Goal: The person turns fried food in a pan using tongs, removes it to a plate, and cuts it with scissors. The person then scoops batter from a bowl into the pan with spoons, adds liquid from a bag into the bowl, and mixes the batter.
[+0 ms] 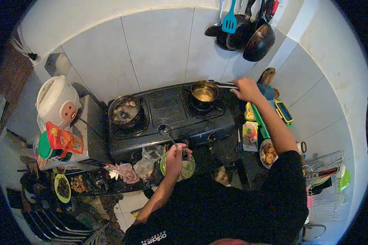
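Note:
My right hand (247,89) is closed around the metal handle of a small saucepan (205,93) on the right burner. Golden liquid shows inside the pan. Closed too, my left hand (176,157) grips a metal spoon (170,138), its bowl over the front of the black stove (167,104). Just below that hand is a green-rimmed plate (188,168), partly hidden by it. On the left burner stands a frying pan (124,110) with several pieces in bubbling liquid.
Left of the stove are a rice cooker (59,102) and a red packet (63,139). A plate of fried food (269,154), scissors (238,143) and a yellow packet (250,134) lie right. Pans (259,43) and a blue spatula (229,22) hang above; a dish rack (325,183) stands right.

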### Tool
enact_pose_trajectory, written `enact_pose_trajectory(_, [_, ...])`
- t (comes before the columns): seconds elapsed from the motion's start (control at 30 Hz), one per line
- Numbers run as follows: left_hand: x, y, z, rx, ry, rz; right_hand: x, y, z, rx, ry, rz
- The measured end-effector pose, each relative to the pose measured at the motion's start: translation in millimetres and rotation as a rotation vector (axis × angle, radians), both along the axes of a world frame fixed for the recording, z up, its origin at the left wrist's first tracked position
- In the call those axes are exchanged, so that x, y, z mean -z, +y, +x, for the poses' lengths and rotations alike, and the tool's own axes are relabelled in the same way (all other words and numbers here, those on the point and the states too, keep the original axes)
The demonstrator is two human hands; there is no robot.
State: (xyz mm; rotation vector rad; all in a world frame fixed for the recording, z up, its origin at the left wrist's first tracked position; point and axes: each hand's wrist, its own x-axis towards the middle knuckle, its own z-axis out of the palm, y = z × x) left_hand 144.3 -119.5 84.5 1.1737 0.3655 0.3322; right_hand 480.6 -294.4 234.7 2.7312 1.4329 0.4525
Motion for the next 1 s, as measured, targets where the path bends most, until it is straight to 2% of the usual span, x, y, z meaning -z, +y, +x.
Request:
enact_pose_trajectory(0.17, [0.7, 0.8, 1.5, -0.002, 0.047, -0.037, 11.0, -0.7, 15.2, 0.187, 0.102, 0.0])
enact_pose_trajectory(0.27, [0.7, 1.5, 4.3, 0.011, 0.022, -0.044, 15.6, 16.8, 23.2, 0.256, 0.167, 0.099])
enact_pose_trajectory(0.33, [4.8, 1.3, 5.5, 0.029, 0.011, -0.011, 16.8, 29.3, 38.2, 0.293, 0.345, 0.01])
enact_pose_trajectory(0.57, [5.3, 5.1, 4.1, 0.023, 0.015, -0.049, -5.0, 76.0, 30.2, 0.35, 0.424, -0.086])
enact_pose_trajectory(0.73, [1.5, 11.9, 0.9, 0.002, 0.031, 0.033, -2.9, 95.4, 37.0, 0.434, 0.59, -0.144])
enact_pose_trajectory(1.0, [12.9, 14.4, 0.5, -0.011, -0.022, 0.045, 3.6, 110.4, 34.1, 0.386, 0.52, -0.137])
